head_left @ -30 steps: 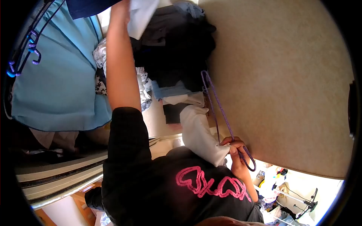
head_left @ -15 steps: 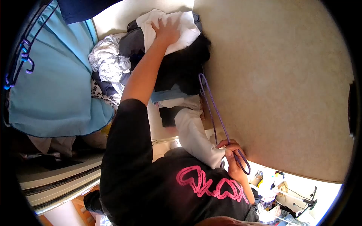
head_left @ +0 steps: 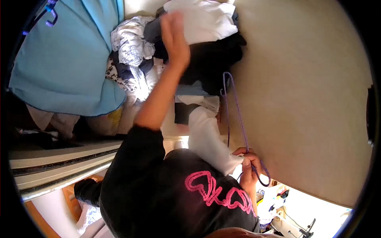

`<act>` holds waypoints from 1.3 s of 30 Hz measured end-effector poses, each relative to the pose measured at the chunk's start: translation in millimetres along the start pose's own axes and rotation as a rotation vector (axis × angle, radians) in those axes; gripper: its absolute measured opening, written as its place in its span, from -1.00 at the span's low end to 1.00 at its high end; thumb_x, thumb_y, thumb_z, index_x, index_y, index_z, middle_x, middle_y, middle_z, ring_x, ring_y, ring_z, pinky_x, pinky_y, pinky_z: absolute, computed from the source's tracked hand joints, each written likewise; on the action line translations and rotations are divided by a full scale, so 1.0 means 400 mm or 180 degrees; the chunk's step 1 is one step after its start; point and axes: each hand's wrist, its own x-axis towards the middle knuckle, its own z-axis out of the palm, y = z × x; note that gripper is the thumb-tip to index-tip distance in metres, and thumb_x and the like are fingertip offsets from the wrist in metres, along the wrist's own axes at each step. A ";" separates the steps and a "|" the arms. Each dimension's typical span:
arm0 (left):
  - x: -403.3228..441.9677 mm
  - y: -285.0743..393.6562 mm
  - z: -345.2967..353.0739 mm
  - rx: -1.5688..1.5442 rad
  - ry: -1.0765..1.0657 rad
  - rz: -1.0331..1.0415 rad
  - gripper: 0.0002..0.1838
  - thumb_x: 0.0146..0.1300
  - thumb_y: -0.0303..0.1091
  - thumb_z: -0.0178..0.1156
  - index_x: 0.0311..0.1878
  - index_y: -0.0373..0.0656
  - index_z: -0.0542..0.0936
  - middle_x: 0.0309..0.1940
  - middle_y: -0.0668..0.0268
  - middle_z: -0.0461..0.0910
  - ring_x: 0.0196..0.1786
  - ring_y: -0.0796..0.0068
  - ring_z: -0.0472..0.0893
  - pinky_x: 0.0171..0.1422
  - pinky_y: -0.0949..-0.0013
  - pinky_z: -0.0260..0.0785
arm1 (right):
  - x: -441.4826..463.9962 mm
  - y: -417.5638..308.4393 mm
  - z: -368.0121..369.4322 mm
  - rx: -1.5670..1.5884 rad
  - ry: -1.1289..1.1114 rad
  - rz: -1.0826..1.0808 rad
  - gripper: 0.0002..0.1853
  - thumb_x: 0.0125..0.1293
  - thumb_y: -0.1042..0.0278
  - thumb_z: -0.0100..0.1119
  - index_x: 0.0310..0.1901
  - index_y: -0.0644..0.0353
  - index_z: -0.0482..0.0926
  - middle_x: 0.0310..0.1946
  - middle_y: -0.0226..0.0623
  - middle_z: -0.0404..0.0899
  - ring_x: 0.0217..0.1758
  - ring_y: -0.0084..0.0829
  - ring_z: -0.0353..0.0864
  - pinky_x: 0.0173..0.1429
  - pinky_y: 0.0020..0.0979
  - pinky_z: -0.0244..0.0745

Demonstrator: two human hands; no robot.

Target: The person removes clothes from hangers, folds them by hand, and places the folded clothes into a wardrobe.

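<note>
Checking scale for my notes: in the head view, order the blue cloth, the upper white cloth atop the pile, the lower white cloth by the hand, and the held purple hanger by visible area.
1. Blue cloth
2. Upper white cloth and lower white cloth: too alike to rank
3. Purple hanger

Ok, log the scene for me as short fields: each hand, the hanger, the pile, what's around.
Left hand: holding nothing, fingers extended, blurred, in front of the pile; contact unclear
Right hand: gripping the hanger and one end of a white cloth
Hanger: purple, slanting up from the right hand
Pile: black clothes, with a white garment on top
Left of pile: crumpled patterned cloth, then blue cloth
Right of pile: beige panel
</note>
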 end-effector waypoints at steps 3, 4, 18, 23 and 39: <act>-0.313 0.079 -0.147 -0.1121 -0.1478 -0.0929 -0.60 0.43 -0.04 -0.02 -0.13 -0.26 0.52 -0.13 0.19 0.53 -0.01 0.32 0.50 0.19 0.24 0.27 | 0.013 -0.012 0.024 0.0274 0.0128 -0.0028 -0.82 0.48 0.30 -0.09 -0.21 0.26 0.35 -0.16 0.07 0.56 -0.10 -0.30 0.48 0.10 -0.30 0.32; -0.392 0.122 -0.201 -0.0394 -0.2078 -0.0990 -0.42 0.44 0.19 -0.10 0.01 -0.23 0.46 0.02 0.11 0.48 0.16 0.26 0.44 0.29 0.20 0.25 | 0.016 -0.009 0.025 0.0270 0.0130 -0.0141 -0.80 0.48 0.29 -0.08 -0.22 0.26 0.35 -0.17 0.09 0.56 -0.10 -0.28 0.49 0.08 -0.30 0.34; -0.442 0.148 -0.399 -0.1935 -0.3250 -0.4077 0.35 -0.42 0.13 0.62 0.48 -0.23 0.17 0.49 0.11 0.09 0.48 0.22 0.18 0.56 0.21 -0.10 | 0.070 -0.040 0.020 0.1100 -0.1024 -0.0259 -0.80 0.50 0.30 -0.08 -0.17 0.28 0.42 -0.17 0.11 0.61 -0.15 -0.23 0.60 0.04 -0.20 0.48; -0.399 0.197 -0.433 -0.1667 -0.4262 -0.4129 -0.10 -0.31 -0.13 0.57 0.19 -0.29 0.51 0.20 0.15 0.48 0.27 0.25 0.45 0.42 0.26 0.14 | 0.059 -0.060 0.045 0.0798 -0.0267 -0.0379 -0.72 0.48 0.19 -0.04 -0.28 0.26 0.36 -0.30 0.06 0.55 -0.31 -0.37 0.48 -0.16 -0.38 0.39; -0.085 0.430 -0.282 -0.0410 -0.1808 -0.2027 -0.64 -0.01 -0.38 0.35 -0.13 -0.29 0.54 -0.29 0.23 0.60 -0.20 0.43 0.61 -0.06 0.40 0.44 | 0.042 -0.069 0.028 0.0121 0.0335 -0.0094 -0.58 0.58 0.17 -0.24 0.13 0.40 0.39 0.31 0.07 0.25 0.27 -0.12 0.46 0.32 -0.19 0.44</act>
